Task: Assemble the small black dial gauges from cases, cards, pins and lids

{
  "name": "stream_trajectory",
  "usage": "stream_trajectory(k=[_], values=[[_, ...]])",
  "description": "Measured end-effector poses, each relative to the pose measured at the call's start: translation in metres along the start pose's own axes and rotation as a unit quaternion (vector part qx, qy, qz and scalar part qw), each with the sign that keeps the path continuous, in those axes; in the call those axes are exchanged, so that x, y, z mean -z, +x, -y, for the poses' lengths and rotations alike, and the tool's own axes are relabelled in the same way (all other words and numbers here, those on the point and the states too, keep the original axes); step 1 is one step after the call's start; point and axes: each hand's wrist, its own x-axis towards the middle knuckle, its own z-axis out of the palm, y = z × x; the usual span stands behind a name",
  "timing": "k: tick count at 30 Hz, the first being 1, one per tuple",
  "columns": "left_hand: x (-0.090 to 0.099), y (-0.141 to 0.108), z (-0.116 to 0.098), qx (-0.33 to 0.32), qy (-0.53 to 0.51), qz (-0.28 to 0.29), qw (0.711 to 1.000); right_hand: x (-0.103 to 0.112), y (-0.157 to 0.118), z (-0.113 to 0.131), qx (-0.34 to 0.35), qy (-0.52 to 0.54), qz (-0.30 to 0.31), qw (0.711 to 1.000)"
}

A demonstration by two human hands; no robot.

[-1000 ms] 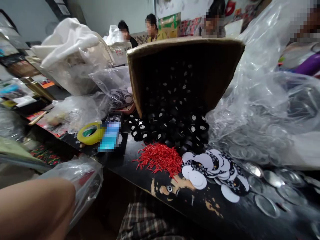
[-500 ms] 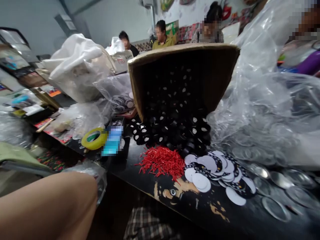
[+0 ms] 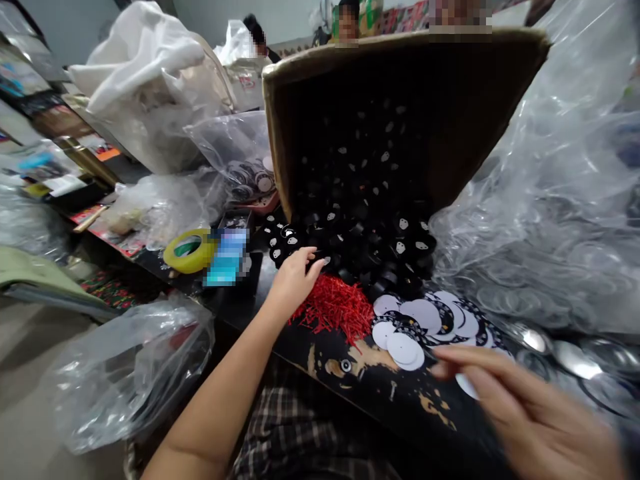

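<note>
My left hand (image 3: 298,279) reaches over the near edge of a heap of small black round cases (image 3: 365,233) with whitish patches. Its thumb and fingers are apart, nothing plainly held, right above a pile of short red sticks (image 3: 340,310). My right hand (image 3: 520,400), smeared by motion, is by the white and black printed discs (image 3: 405,350). Its index finger is stretched out, thumb apart; whether it touches a disc I cannot tell. The black cases spill from a cardboard box (image 3: 277,133) lying on its side. Clear round lenses (image 3: 575,360) lie at right.
A roll of yellow tape (image 3: 189,251) and a phone (image 3: 227,258) lie left on the black table (image 3: 325,387). Clear plastic bags (image 3: 540,200) rise at right; another plastic bag (image 3: 130,373) hangs low left. Behind stands a white sack (image 3: 150,87). Several people sit beyond the box.
Both hands have come into view: the left at the black cases, the right by the discs. The raised left arm has lowered over the table. My view has tilted down and closer.
</note>
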Motion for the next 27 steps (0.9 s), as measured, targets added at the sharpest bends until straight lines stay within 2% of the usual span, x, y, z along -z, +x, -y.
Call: stream_trajectory(k=[3,7,13,16,18,19,20,21,22,23,24,25,27], values=[[-0.030,0.008,0.006,0.034,0.047,0.022,0.998,-0.025,0.000,-0.006,-0.014,0.039,0.086,0.995],[-0.042,0.013,0.004,0.054,0.066,0.021,0.996,-0.043,-0.009,-0.024,-0.078,-0.013,0.091,0.993],[-0.044,0.017,0.012,0.068,0.002,0.009,0.998,-0.054,-0.003,-0.055,-0.050,-0.200,0.051,0.977],[-0.033,0.005,0.004,0.069,-0.039,-0.022,0.997,-0.058,0.007,-0.058,-0.050,-0.202,0.051,0.977],[-0.022,-0.015,-0.009,0.098,-0.169,-0.023,0.981,-0.058,0.012,-0.056,-0.062,-0.179,0.042,0.981],[-0.017,-0.028,-0.016,0.134,-0.279,-0.003,0.951,-0.057,0.014,-0.055,-0.071,-0.165,0.031,0.983],[-0.014,-0.043,-0.022,0.188,-0.401,0.030,0.896,-0.056,0.015,-0.053,-0.081,-0.150,0.018,0.985],[-0.012,-0.058,-0.029,0.251,-0.498,0.073,0.827,-0.055,0.016,-0.051,-0.096,-0.134,0.004,0.986],[-0.011,-0.073,-0.034,0.313,-0.557,0.108,0.761,-0.053,0.017,-0.049,-0.117,-0.117,-0.008,0.986],[-0.012,-0.087,-0.039,0.367,-0.584,0.131,0.712,-0.051,0.017,-0.047,-0.142,-0.099,-0.016,0.985],[-0.014,-0.099,-0.042,0.407,-0.594,0.145,0.679,-0.049,0.018,-0.046,-0.166,-0.080,-0.020,0.983],[-0.016,-0.109,-0.045,0.432,-0.597,0.147,0.659,-0.046,0.019,-0.045,-0.184,-0.060,-0.022,0.981],[-0.020,-0.122,-0.048,0.444,-0.610,0.147,0.640,-0.041,0.021,-0.046,-0.185,-0.023,-0.016,0.982]])
